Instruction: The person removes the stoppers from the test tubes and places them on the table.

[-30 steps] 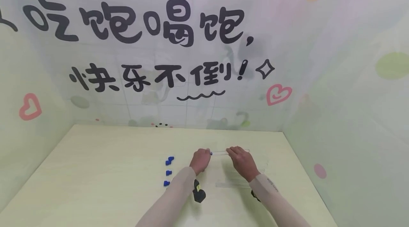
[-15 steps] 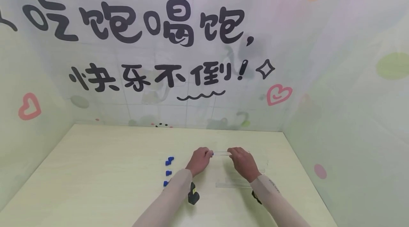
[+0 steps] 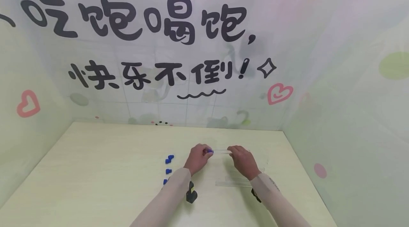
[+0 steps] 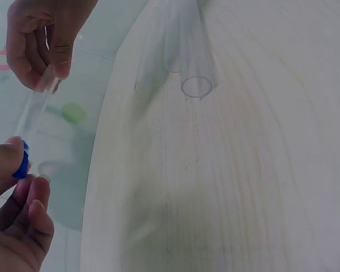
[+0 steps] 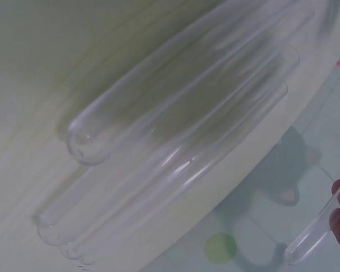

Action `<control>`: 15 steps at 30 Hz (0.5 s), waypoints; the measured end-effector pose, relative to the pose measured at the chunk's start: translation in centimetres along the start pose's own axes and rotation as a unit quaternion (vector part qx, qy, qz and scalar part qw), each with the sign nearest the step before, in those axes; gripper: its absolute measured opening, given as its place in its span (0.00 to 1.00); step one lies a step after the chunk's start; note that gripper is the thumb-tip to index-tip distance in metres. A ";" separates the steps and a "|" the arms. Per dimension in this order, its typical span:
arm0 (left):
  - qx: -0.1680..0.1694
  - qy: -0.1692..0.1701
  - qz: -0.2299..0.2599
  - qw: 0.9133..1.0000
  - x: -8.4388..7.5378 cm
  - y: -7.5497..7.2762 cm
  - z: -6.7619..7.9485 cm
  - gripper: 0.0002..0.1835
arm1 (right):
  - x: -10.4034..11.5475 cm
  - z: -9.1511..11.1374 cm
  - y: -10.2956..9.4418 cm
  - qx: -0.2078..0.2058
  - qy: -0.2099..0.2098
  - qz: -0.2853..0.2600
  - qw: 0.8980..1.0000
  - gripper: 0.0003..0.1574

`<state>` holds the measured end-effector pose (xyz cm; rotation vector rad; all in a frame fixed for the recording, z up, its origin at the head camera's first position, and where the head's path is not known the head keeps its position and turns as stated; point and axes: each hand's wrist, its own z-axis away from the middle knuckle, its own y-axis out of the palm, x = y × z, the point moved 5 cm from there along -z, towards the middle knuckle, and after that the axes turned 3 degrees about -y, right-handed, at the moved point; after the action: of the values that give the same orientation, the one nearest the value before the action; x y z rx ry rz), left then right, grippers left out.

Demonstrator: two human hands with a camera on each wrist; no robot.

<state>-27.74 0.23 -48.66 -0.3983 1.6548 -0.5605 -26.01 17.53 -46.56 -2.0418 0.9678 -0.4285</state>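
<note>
My left hand (image 3: 197, 156) pinches a blue stopper (image 4: 22, 161) between thumb and fingers. The stopper sits at the mouth end of a clear test tube (image 4: 35, 107); how deep it goes is hidden by the fingers. On the tube's other side, my right hand (image 3: 244, 160) grips it between thumb and fingers, above the table. The tube's rounded end (image 5: 297, 254) sticks out past that hand in the right wrist view. Below the right hand, several clear test tubes (image 5: 175, 141) lie side by side.
Several blue stoppers (image 3: 168, 171) lie in a rough column left of my left forearm. The pale wooden table (image 3: 105, 170) meets printed wall sheeting (image 3: 134, 110) at the back and sides. Each wrist wears a black device (image 3: 191, 195).
My left hand has shifted slightly left and up and turned, leaving more of the blue stopper showing. The right hand keeps its hold on the test tube, nearly still.
</note>
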 end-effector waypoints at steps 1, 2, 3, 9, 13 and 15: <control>-0.002 0.000 0.000 1.000 0.0 0.0 0.0 0.07 | 0.0 0.0 0.1 0.004 0.002 -0.001 1.000 0.18; -0.004 0.001 0.000 1.000 0.1 -0.1 0.0 0.07 | -0.1 0.0 0.2 0.009 0.004 -0.002 1.000 0.18; -0.005 0.000 0.001 1.000 0.1 -0.1 0.0 0.06 | -0.1 0.0 0.3 0.012 0.005 -0.003 1.000 0.18; -0.007 0.010 -0.007 1.000 0.4 -0.3 -0.1 0.07 | -0.3 0.0 0.8 0.019 -0.003 -0.010 1.000 0.18; -0.012 0.009 -0.017 1.000 1.1 -0.4 -0.3 0.07 | -0.9 0.2 1.2 0.026 0.005 -0.010 1.000 0.18; -0.019 0.007 -0.021 1.000 1.5 -0.5 -0.4 0.07 | -1.3 0.4 1.4 0.031 0.016 -0.011 0.999 0.18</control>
<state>-28.38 -1.01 -49.57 -0.4587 1.6756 -0.5633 -27.26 18.19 -47.90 -1.9966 0.9393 -0.4977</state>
